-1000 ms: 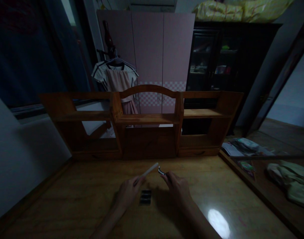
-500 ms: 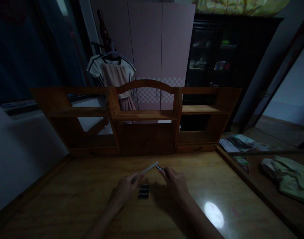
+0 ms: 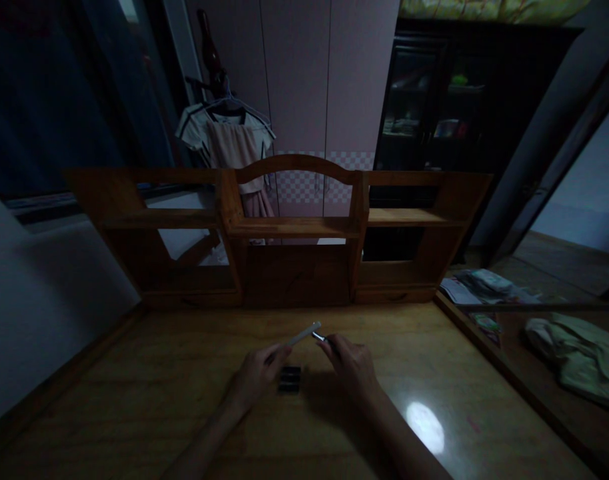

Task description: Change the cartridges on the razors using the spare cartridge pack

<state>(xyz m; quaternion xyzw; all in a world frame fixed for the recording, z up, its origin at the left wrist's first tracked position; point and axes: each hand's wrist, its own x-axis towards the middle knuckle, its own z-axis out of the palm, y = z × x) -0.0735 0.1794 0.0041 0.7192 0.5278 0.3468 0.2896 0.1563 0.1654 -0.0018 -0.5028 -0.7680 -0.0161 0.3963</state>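
Observation:
My left hand (image 3: 259,373) is closed around the dark end of a thin pale strip (image 3: 304,333) that points up and to the right. My right hand (image 3: 352,367) grips a small dark tool with a shiny metal tip (image 3: 318,337). That tip is at the far end of the strip, just below it; whether they touch I cannot tell. Fingers hide the rest of both items, and their exact kind is too dim to make out. Between the hands, a row of small black pieces (image 3: 289,380) lies on the wooden tabletop (image 3: 184,400).
A wooden shelf unit (image 3: 294,229) stands along the desk's back edge. Behind it are clothes on a hanger (image 3: 229,133), a pink wardrobe (image 3: 299,80) and a dark cabinet (image 3: 424,100). Light green cloth (image 3: 574,353) lies to the right. A white wall (image 3: 59,280) borders the left.
The view has shifted slightly. Both hands keep their grips almost in place, and the pale strip's end now sits a little further over the metal tip.

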